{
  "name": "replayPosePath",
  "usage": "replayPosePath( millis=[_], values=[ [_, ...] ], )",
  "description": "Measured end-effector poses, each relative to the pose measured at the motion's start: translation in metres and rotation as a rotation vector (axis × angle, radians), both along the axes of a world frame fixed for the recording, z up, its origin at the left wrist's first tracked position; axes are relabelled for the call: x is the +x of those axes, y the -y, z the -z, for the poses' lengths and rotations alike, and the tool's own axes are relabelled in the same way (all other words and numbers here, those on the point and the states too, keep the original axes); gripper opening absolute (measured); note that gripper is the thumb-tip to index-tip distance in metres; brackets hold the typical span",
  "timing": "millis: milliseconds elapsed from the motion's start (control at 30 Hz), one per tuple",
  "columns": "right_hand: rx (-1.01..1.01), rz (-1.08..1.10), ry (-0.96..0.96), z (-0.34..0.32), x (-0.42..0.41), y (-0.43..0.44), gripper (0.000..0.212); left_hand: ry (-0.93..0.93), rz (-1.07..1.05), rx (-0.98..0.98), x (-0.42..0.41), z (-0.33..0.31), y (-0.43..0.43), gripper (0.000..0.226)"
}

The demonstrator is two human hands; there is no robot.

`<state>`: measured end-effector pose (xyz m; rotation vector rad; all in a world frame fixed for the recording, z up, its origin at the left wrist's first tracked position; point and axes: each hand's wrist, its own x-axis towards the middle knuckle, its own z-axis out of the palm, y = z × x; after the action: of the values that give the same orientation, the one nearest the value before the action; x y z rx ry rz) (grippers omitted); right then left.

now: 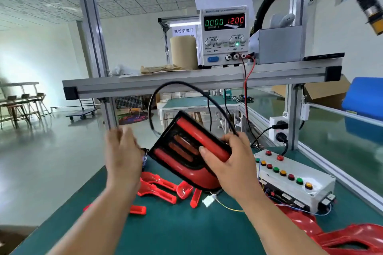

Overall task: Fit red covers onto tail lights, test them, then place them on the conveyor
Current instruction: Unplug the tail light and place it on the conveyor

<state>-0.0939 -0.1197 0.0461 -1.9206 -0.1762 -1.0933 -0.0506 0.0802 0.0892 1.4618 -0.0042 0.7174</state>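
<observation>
The left hand (pixel 122 155) is blurred. Its fingers look spread and fairly straight, with nothing in them, and it is raised just beside the left edge of the tail light (pixel 182 151). Whether it touches that edge cannot be told.

Below it, loose red covers (pixel 157 187) lie on the green counter (pixel 176 230), with two smaller red pieces (pixel 195 195) near them.

The tail light is held up off the counter and tilted, its face toward the camera. It has a black frame with red bars set in it. A black cable (pixel 157 93) loops up from it and arcs over to the right.

The right hand (pixel 230 163) grips the tail light's right end, with the thumb lying across the upper red bar and the fingers wrapped behind.

Under that hand a white connector (pixel 208 201) on a yellow wire rests on the counter.

On the shelf above, a power supply (pixel 224 35) reads 0.000 and 12.00.

Further right, a white button box (pixel 290 178) with red, green and yellow buttons sits on the counter. More red plastic parts (pixel 342 238) lie at the lower right corner.
</observation>
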Motion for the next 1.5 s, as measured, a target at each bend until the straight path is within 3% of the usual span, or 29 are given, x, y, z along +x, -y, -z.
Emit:
replayPosePath(
  millis=[100,200,267,333,467,600,733,767,867,933,1000,1100,1200,1267,1367,1467,1500],
  values=[
    [0.035,0.034,0.061,-0.015,0.002,-0.001,0.035,-0.681,0.569,-0.209,-0.029,0.06,0.024,0.052],
    [0.128,0.003,0.076,-0.024,-0.001,-0.007,0.042,-0.994,1.029,-0.324,-0.037,0.082,0.052,0.085],
    [0.223,-0.06,0.069,-0.026,-0.007,-0.011,0.043,-0.945,1.117,-0.531,-0.033,0.08,0.07,0.087],
    [0.328,-0.135,0.016,-0.023,-0.013,-0.013,0.045,-0.718,1.066,-0.723,-0.029,0.065,0.084,0.053],
    [0.411,-0.162,-0.154,-0.011,-0.026,-0.007,0.051,-0.48,0.914,-0.754,-0.008,0.042,0.076,0.039],
    [0.456,-0.2,-0.321,0.007,-0.035,-0.001,0.046,-0.401,0.808,-0.508,0.001,0.036,0.055,0.049],
    [0.59,-0.249,-0.416,0.023,-0.038,-0.004,0.033,-0.361,0.895,-0.318,-0.007,0.047,0.053,0.074],
    [0.605,-0.246,-0.425,0.026,-0.039,-0.005,0.036,-0.363,0.909,-0.267,-0.01,0.052,0.053,0.079],
    [0.658,-0.246,-0.449,0.026,-0.044,-0.008,0.082,-0.359,0.958,-0.086,-0.014,0.069,0.055,0.087],
    [0.676,-0.274,-0.429,0.023,-0.05,-0.008,0.079,-0.344,0.936,-0.029,-0.013,0.076,0.056,0.085],
    [0.721,-0.427,-0.405,0.023,-0.054,-0.005,0.056,-0.377,0.889,-0.1,-0.008,0.076,0.053,0.076],
    [0.792,-0.682,-0.457,0.024,-0.064,-0.003,0.039,-0.423,0.927,-0.377,-0.001,0.059,0.044,0.072],
    [0.73,-0.827,-0.547,0.025,-0.073,-0.005,0.039,-0.376,1.032,-0.621,0.014,0.041,0.033,0.088],
    [0.748,-0.849,-0.561,0.026,-0.075,-0.005,0.041,-0.332,1.088,-0.731,0.017,0.035,0.035,0.085],
    [0.771,-0.88,-0.549,0.029,-0.075,-0.001,0.035,-0.327,1.239,-0.692,0.011,0.03,0.039,0.063],
    [0.807,-0.847,-0.501,0.031,-0.072,0.003,0.036,-0.289,1.338,-0.628,0.015,0.04,0.031,0.092],
    [0.817,-0.8,-0.477,0.033,-0.069,0.004,0.035,-0.291,1.351,-0.648,0.017,0.046,0.029,0.09]
  ],
)
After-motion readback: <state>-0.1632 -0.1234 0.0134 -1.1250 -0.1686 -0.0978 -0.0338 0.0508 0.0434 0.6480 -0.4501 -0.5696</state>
